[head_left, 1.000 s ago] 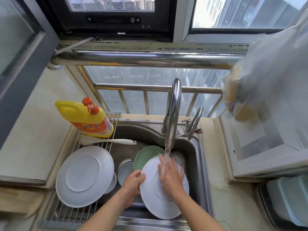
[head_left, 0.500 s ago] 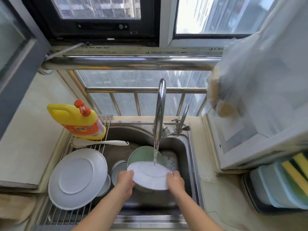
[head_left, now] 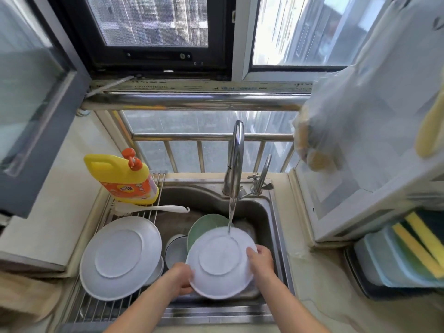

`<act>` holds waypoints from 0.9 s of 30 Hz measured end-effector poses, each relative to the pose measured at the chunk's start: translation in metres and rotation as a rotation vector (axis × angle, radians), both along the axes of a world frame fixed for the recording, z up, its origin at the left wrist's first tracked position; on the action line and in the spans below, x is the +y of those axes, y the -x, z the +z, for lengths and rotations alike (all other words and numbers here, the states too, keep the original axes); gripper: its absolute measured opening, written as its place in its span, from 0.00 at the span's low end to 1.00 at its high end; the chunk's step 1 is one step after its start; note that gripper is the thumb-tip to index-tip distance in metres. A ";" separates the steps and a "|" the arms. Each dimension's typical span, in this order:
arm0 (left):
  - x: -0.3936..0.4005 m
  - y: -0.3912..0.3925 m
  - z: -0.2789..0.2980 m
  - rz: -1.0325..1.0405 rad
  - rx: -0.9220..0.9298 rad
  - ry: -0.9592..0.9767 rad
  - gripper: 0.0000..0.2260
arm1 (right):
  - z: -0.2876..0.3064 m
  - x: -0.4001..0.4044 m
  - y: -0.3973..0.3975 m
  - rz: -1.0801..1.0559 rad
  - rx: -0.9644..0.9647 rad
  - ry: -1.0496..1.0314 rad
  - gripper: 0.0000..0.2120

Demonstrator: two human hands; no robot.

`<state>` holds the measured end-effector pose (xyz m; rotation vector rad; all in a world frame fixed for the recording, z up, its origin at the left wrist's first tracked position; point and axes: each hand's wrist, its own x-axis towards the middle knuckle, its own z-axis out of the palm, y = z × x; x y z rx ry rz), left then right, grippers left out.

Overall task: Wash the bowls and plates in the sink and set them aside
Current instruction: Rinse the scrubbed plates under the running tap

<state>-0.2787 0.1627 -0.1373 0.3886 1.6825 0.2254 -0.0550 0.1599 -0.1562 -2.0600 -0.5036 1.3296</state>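
I hold a white plate (head_left: 219,261) over the steel sink (head_left: 269,212), its underside facing me, under the water stream running from the tap (head_left: 236,159). My left hand (head_left: 181,278) grips its left rim and my right hand (head_left: 260,259) grips its right rim. Behind it in the sink lean a green plate (head_left: 204,224) and a small white bowl (head_left: 175,248). A large white plate (head_left: 120,257) lies upside down on the wire rack (head_left: 93,306) at the left, over another dish whose edge shows.
A yellow detergent bottle (head_left: 122,176) and a white brush (head_left: 153,209) sit at the back of the rack. A plastic bag (head_left: 336,126) hangs at the right above a white cabinet top. Sponges and containers (head_left: 408,255) lie at the far right. Window bars stand behind the tap.
The plate was tilted nearly flat half a second ago and now faces me more fully. My right hand moved from rubbing its face to gripping the right rim.
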 end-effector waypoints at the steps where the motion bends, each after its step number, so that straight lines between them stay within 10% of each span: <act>1: 0.000 0.001 0.000 -0.062 -0.011 0.014 0.13 | 0.011 0.003 0.002 0.043 -0.018 -0.069 0.10; 10: 0.041 -0.026 0.023 0.341 -0.417 -0.102 0.29 | 0.040 0.003 0.043 1.036 -0.565 -0.591 0.10; 13: 0.041 -0.025 0.021 0.232 -0.267 -0.159 0.16 | 0.035 -0.009 0.039 1.209 -0.578 -0.601 0.10; 23: 0.030 -0.009 -0.021 0.027 0.053 -0.323 0.13 | 0.002 0.001 0.004 0.740 -0.855 -0.267 0.09; 27: 0.029 -0.006 -0.034 0.115 0.010 -0.228 0.14 | 0.019 0.024 -0.005 0.309 -0.435 -0.021 0.15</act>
